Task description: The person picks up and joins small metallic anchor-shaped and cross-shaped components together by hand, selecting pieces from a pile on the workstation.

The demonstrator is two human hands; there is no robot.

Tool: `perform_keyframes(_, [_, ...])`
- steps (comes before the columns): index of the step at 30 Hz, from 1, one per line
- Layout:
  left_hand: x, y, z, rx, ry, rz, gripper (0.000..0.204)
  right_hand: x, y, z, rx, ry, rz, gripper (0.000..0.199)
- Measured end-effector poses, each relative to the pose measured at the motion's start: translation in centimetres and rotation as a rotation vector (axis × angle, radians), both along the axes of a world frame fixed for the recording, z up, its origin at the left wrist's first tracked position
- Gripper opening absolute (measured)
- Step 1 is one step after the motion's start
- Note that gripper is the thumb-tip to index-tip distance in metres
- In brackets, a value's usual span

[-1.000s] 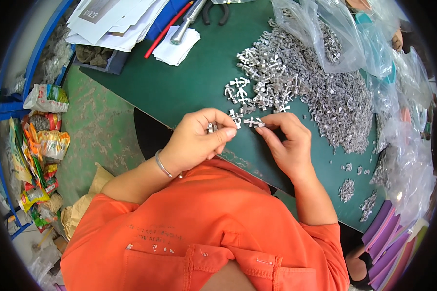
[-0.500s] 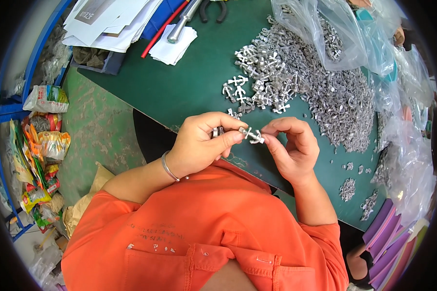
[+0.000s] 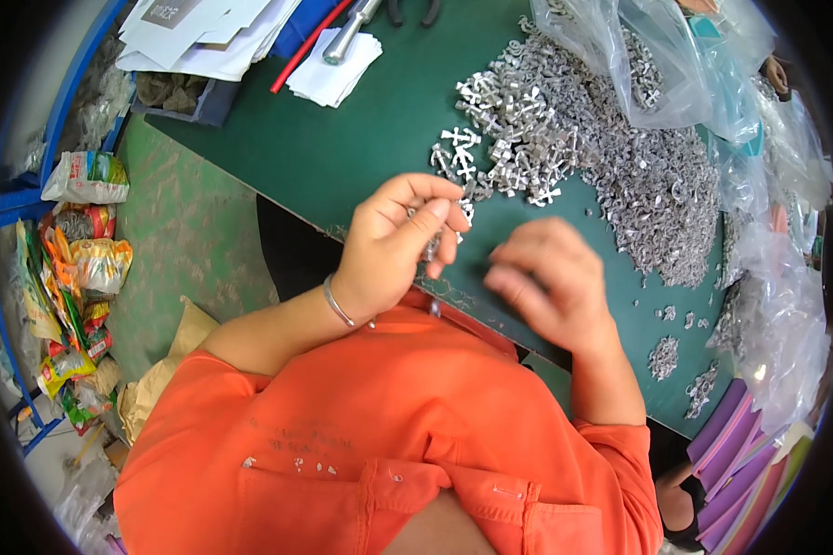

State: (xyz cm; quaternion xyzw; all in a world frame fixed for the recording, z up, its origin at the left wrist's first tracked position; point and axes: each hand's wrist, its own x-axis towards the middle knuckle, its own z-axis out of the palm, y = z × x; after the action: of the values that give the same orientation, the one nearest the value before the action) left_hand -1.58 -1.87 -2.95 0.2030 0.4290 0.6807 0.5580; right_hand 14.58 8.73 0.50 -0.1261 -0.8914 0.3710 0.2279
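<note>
parting since earlier, right hand (image 3: 553, 289) blurs while left hand (image 3: 391, 239) holds metal (image 3: 431, 247).

No clearly legible lettering

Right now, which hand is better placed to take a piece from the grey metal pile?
Probably the right hand: it is nearer the grey metal pile, and no piece shows in it, though blurred. The left hand holds metal pieces.
</note>
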Motion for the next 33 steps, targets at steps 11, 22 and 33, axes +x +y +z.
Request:
perform_keyframes(11, [-7.7,-5.6,1.4,-0.022,-0.105,-0.061,0.013,-1.1,-0.9,-1.8,0.145,0.012,-0.008,0.028])
perform_keyframes(22, [-8.0,-13.3,-1.0,-0.191,-0.094,0.246,0.008,0.5,-0.7,-1.4,0.005,-0.035,-0.159,0.023])
perform_keyframes(33, [-1.5,-4.6,1.3,-0.112,0.392,-0.153,0.016,-1.1,-2.5,-2.3,0.093,-0.019,-0.316,0.020])
